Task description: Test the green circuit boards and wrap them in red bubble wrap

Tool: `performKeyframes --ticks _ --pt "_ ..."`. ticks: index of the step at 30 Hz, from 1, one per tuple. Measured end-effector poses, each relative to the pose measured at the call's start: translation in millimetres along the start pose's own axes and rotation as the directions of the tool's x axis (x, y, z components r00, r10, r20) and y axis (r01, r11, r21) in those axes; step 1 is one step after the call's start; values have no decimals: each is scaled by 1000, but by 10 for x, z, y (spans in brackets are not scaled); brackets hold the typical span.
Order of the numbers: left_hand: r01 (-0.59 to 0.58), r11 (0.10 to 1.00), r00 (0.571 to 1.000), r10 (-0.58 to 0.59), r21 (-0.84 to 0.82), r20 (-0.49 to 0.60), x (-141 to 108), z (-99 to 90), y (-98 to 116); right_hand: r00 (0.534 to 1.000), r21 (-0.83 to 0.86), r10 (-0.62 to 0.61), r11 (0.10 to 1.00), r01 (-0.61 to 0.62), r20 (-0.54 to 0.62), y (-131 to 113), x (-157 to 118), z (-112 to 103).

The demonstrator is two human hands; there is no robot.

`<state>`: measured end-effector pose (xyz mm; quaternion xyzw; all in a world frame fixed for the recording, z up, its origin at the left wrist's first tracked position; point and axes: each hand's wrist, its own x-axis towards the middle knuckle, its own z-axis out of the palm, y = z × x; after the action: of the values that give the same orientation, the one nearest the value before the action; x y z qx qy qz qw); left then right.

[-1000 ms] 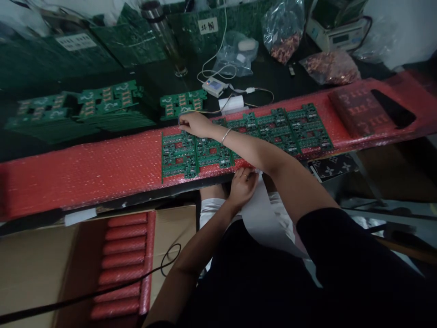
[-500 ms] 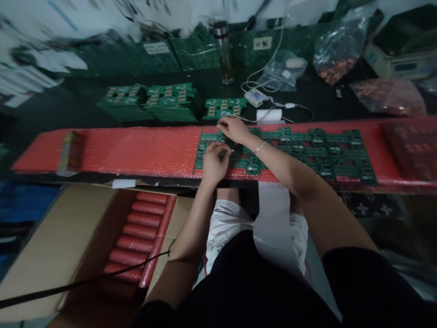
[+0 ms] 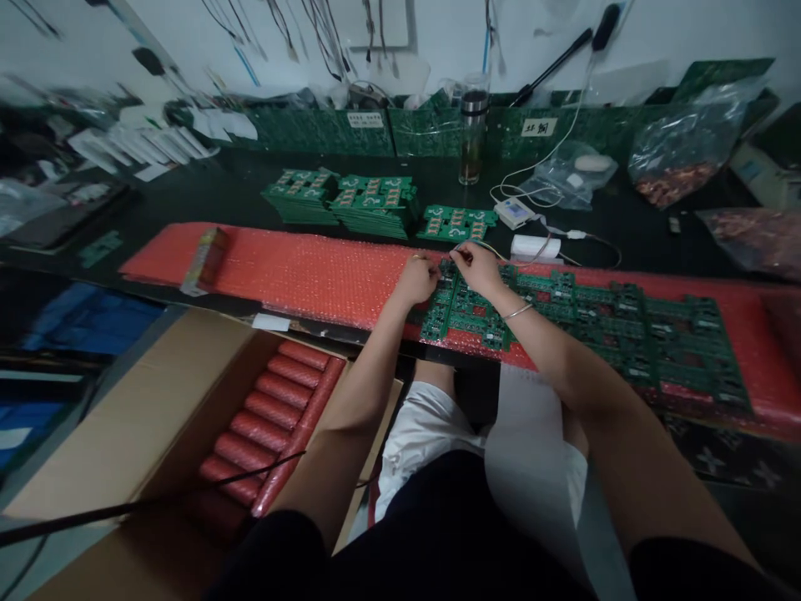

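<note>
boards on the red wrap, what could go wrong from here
The wire at the right hand could snag on the boards if pulled. The right forearm reaches across above them and might nudge some out of line. The bottle, upright farther back, might topple if bumped.

Green boards (image 3: 589, 299) flat on bubble-wrap (image 3: 313, 271)

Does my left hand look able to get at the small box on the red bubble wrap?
Probably yes, with a sideways stretch: only bubble wrap shows between your left hand, by the circuit boards, and the box.
</note>
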<state>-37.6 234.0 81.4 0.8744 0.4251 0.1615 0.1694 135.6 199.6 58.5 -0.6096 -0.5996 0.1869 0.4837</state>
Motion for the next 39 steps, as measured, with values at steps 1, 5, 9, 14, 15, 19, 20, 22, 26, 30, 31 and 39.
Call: performKeyframes --ticks 1,5,9,14,15,19,20,22,26,30,31,39 --pt "3 1000 1000 -3 3 1 11 6 -8 1000 -3 -1 1000 1 -2 6 1 3" --pt "7 999 1000 -8 37 28 28 -1 13 1000 -11 -15 1000 15 -14 34 1 21" --pt "-28 999 998 29 21 -51 -107 -50 62 1000 -16 2 1000 -2 -8 17 5 7" --pt "-103 990 995 103 99 11 -362 -72 12 1000 -36 -3 999 4 25 -139 -29 -116" --pt "-97 990 995 94 104 31 -389 -73 -7 999 -45 -29 999 30 35 -187 -60 -143" --pt "-53 998 997 51 -40 -50 -442 -90 -69 977 -61 -117 990 130 179 -387 -301 -185" --pt "-30 994 992 17 -105 -127 -462 -90 -77 965 -61 -128 987 146 228 -426 -378 -176" --pt "17 967 946 -98 -255 -310 -527 -77 -81 939 -81 -144 981 177 312 -476 -519 -141" --pt "-26 842 769 -328 -539 -548 -733 -5 -31 916 -179 -142 959 222 375 -491 -668 -73" --pt "-119 745 689 -413 -656 -595 -912 37 97 908 -249 -147 933 259 393 -502 -690 -60" --pt "-121 735 681 -428 -667 -595 -943 39 132 903 -266 -147 926 269 403 -511 -693 -61" --pt "-148 759 661 -401 -634 -634 -1105 47 374 873 -393 -159 846 361 460 -588 -691 -79"
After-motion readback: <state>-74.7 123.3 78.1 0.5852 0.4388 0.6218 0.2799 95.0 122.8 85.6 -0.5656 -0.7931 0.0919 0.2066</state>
